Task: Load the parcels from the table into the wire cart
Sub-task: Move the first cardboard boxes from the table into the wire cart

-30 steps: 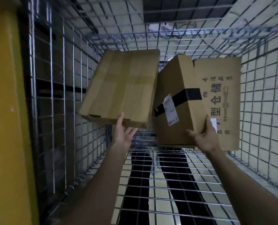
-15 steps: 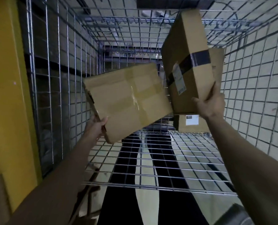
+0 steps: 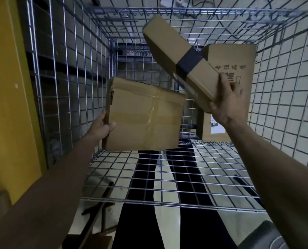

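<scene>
The wire cart [image 3: 282,97] fills the view, its mesh floor under both arms. A printed box [image 3: 237,65] stands upright in its far right corner. The flat taped parcel [image 3: 144,115] hangs above the cart floor, the left hand [image 3: 101,127] gripping its lower left edge, thumb in front. The black-banded parcel [image 3: 182,58] tilts higher up, its lower end clasped by the right hand [image 3: 228,103], fingers curled round.

Illegible printed characters on rear carton [image 3: 239,58]
</scene>
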